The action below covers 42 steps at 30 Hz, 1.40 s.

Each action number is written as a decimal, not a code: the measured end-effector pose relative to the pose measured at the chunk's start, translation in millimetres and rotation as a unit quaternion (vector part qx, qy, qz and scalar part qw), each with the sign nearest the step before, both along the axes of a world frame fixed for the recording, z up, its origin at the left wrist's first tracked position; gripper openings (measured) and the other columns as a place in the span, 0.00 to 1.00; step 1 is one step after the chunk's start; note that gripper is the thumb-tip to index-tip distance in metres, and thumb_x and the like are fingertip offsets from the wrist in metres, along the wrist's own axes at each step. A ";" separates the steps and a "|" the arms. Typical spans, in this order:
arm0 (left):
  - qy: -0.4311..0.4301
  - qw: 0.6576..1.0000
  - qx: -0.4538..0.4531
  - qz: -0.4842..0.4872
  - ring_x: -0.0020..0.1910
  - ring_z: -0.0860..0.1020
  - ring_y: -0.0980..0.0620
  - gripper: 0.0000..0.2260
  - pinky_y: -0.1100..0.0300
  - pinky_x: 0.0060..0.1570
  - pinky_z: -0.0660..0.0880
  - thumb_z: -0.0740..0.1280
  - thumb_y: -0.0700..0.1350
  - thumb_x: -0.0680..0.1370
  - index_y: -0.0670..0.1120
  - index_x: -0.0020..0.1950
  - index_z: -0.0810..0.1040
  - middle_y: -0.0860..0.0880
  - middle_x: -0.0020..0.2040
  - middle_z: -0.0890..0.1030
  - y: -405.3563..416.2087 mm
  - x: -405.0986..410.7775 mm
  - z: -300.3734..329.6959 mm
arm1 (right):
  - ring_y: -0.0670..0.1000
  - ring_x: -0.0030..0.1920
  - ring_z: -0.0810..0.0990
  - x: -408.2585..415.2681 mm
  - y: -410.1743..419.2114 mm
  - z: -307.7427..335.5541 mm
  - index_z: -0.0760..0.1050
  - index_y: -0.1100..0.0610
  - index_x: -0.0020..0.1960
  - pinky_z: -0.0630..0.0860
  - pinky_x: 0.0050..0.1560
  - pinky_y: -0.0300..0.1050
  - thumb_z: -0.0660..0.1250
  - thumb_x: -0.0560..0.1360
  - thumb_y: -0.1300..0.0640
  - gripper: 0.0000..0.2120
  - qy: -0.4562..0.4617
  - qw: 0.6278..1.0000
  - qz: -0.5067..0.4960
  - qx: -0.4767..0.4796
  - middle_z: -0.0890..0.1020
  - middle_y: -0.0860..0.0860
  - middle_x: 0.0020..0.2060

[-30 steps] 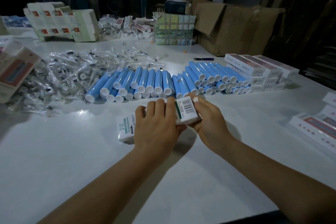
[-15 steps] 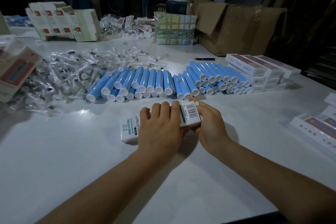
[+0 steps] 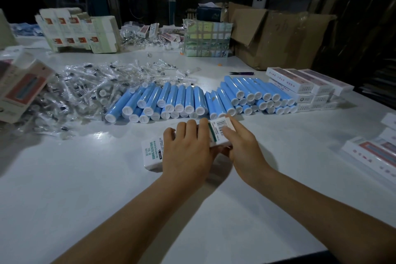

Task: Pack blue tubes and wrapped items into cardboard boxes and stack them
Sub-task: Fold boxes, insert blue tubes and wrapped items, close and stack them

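The left hand (image 3: pixel 188 148) lies palm-down over the white box (image 3: pixel 153 152), fingers curled across its top. The right hand (image 3: pixel 242 146) pinches its barcoded end, thumb beneath. Blue tubes (image 3: pixel 192 100) lie just beyond the fingertips.

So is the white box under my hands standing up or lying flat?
Lying flat: the white box rests lengthwise on the table, printed face up.

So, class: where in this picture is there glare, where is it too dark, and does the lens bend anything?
Head view: a glare spot on the white table left of the white box; the background is too dark to read; the table's far right edge curves, a wide-angle effect.
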<state>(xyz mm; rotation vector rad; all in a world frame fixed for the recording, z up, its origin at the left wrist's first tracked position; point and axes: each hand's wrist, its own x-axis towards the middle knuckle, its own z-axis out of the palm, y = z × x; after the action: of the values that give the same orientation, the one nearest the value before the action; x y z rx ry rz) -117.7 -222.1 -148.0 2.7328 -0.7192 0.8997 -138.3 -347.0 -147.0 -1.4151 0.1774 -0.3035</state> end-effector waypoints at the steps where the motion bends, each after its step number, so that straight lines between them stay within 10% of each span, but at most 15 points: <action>1: 0.006 1.000 0.003 0.004 0.49 0.77 0.43 0.29 0.46 0.51 0.72 0.60 0.63 0.76 0.41 0.66 0.74 0.43 0.53 0.79 0.4 0.4 -0.1 | 0.48 0.47 0.83 0.0 0.7 -1.0 0.70 0.53 0.69 0.78 0.40 0.40 0.58 0.81 0.60 0.17 0.002 1.000 -0.004 -0.018 0.81 0.54 0.50; 13: -0.035 0.999 0.033 0.017 0.42 0.77 0.41 0.26 0.44 0.45 0.75 0.76 0.51 0.66 0.39 0.58 0.78 0.41 0.45 0.79 -1.1 -5.9 -4.3 | 0.39 0.50 0.78 -7.8 9.7 -11.9 0.60 0.55 0.75 0.74 0.40 0.28 0.52 0.83 0.57 0.21 -0.040 0.970 -0.034 -0.238 0.77 0.49 0.53; 21: 0.009 0.999 0.038 0.015 0.51 0.75 0.44 0.26 0.46 0.52 0.70 0.63 0.59 0.77 0.42 0.67 0.71 0.44 0.55 0.78 2.1 -4.6 -0.8 | 0.46 0.53 0.81 2.1 2.8 -5.5 0.62 0.49 0.74 0.80 0.51 0.47 0.59 0.81 0.57 0.22 0.010 0.994 -0.001 -0.110 0.79 0.50 0.58; 26: -0.015 0.997 0.067 0.033 0.42 0.77 0.45 0.22 0.48 0.43 0.74 0.74 0.53 0.69 0.42 0.58 0.79 0.45 0.44 0.80 -3.8 -10.9 -1.6 | 0.40 0.48 0.79 4.8 3.9 -9.2 0.59 0.45 0.75 0.78 0.47 0.37 0.60 0.80 0.55 0.25 0.019 0.993 0.010 -0.117 0.76 0.36 0.49; 37: 0.043 0.995 0.083 0.018 0.57 0.71 0.45 0.24 0.47 0.57 0.66 0.59 0.55 0.79 0.44 0.71 0.64 0.45 0.60 0.73 0.8 -7.5 -2.4 | 0.49 0.58 0.77 4.8 0.8 -5.8 0.53 0.45 0.76 0.77 0.54 0.44 0.61 0.80 0.56 0.29 0.019 0.992 0.081 -0.097 0.76 0.48 0.60; 42: 0.079 0.994 0.075 0.017 0.62 0.67 0.46 0.26 0.49 0.61 0.63 0.51 0.60 0.80 0.47 0.73 0.57 0.47 0.65 0.69 1.8 -0.6 6.7 | 0.51 0.50 0.83 4.8 -0.9 -0.4 0.58 0.47 0.75 0.80 0.50 0.49 0.61 0.73 0.42 0.33 -0.006 0.995 0.095 0.005 0.79 0.54 0.60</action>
<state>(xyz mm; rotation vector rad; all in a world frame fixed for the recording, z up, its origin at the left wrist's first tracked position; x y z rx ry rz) -118.3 -220.3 -141.3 2.9140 -0.7391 0.6493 -133.4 -347.9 -147.3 -1.4080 0.0352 -0.1540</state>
